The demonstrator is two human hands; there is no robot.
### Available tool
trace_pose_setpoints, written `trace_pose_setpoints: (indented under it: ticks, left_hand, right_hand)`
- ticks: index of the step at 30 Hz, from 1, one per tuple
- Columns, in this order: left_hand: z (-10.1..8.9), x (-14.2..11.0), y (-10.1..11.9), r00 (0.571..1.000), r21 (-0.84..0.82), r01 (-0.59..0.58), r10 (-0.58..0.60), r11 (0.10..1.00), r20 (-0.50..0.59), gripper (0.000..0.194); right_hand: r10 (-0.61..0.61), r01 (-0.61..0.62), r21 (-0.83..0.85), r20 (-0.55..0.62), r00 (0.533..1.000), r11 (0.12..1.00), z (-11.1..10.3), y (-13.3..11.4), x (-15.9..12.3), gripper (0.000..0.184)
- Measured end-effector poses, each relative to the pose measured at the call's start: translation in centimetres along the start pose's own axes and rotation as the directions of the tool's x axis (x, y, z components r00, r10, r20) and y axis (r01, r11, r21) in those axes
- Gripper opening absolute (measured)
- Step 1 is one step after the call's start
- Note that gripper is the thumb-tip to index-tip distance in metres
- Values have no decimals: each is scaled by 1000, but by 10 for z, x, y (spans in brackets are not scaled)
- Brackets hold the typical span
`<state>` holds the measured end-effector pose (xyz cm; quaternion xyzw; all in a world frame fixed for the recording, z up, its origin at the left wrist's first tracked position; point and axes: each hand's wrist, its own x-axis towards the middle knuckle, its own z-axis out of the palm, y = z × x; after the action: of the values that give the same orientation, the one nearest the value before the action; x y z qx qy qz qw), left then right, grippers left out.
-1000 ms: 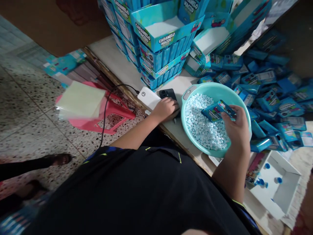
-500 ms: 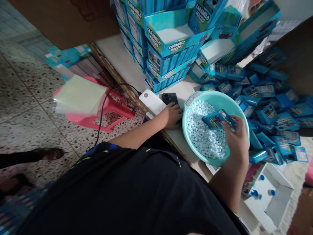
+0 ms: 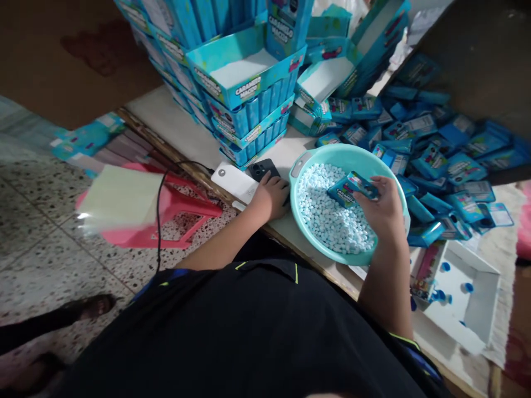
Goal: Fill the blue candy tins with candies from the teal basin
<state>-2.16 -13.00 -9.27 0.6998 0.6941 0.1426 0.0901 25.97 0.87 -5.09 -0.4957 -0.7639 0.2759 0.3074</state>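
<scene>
My right hand (image 3: 384, 204) grips a small blue candy box (image 3: 346, 189) printed "Caramelo Macizo", thumb on the near side and fingers on the far side. It tilts over a turquoise bowl (image 3: 400, 193), its lower end at the heap of small white and pale blue candies (image 3: 327, 221). Whether the box touches the candies I cannot tell. Lying on the table left of the bowl, my left hand (image 3: 271, 196) is open, fingers spread and palm down. Its fingertips lie at the edge of a dark phone (image 3: 265, 167), beside a white power bank (image 3: 234, 181).
Stacked blue display trays (image 3: 244, 83) stand behind the phone. Many blue candy boxes (image 3: 431, 160) lie piled right of the bowl. A white carton (image 3: 468, 304) holds several blue caps. A red stool (image 3: 178, 215) bears plastic sheets (image 3: 124, 196); a black cable (image 3: 159, 226) hangs past it.
My view has shifted, so the table and bowl appear further left. My right hand still holds the candy box over the bowl, and my left hand stays beside the phone.
</scene>
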Motion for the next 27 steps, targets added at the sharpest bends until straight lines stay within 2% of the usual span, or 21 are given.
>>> trace_pose_setpoints:
  ticks: [2,4,5,7,8,9,10,11,12,14,15,17,18,21,24,26,27]
  left_hand:
    - [-4,1,-2,999,-81,33,-34,996,-12,36]
    - [-14,1,-7,987,-205,89,-114,975,-117,32]
    - [-22,1,-8,962,-273,108,-169,956,-213,30]
    - [-39,3,-8,870,-387,84,-257,918,-421,28]
    - [-48,6,-4,827,-420,39,-266,907,-496,27]
    - [-56,10,2,807,-439,-19,-246,898,-538,25]
    - [-63,15,11,814,-450,-79,-203,889,-543,23]
    - [-68,23,21,841,-463,-132,-149,877,-521,27]
    - [-70,32,33,877,-479,-175,-86,860,-473,39]
    - [-67,55,55,947,-527,-217,46,822,-317,68]
    - [-63,66,63,969,-559,-215,104,801,-224,75]
    - [-51,87,72,979,-635,-194,185,748,-81,70]
    - [-45,95,73,978,-679,-181,205,712,-47,64]
    - [-31,108,67,989,-788,-125,135,603,-53,55]
    - [-28,108,59,992,-821,-93,-20,563,-127,56]
    - [-30,107,56,973,-823,-120,-99,556,-208,56]
    - [-32,107,55,962,-828,-132,-132,545,-240,55]
  right_hand:
    - [-18,18,11,-54,998,1000,2,2,1,62]
    - [-38,42,32,-119,992,999,3,1,3,66]
    - [-52,59,43,-154,987,997,3,1,3,67]
    - [-79,94,65,-203,976,993,5,-2,5,70]
    - [-90,107,75,-207,974,991,6,-4,5,72]
    - [-97,116,88,-196,976,989,7,-6,6,74]
    - [-100,118,107,-164,981,987,9,-9,6,75]
    - [-99,115,131,-119,988,985,10,-11,6,76]
    - [-96,107,155,-71,993,982,11,-13,6,76]
    - [-84,81,200,5,996,976,13,-19,6,76]
    - [-73,66,220,23,997,973,13,-22,6,77]
    - [-50,41,260,28,998,965,13,-26,6,81]
    - [-44,34,286,28,999,958,13,-28,7,84]
    - [-18,22,364,-13,1000,931,14,-29,12,87]
    - [82,-69,334,-26,996,940,16,-22,20,66]
    - [149,-163,178,93,985,970,17,-16,23,48]
    - [172,-188,85,169,970,979,18,-14,23,45]
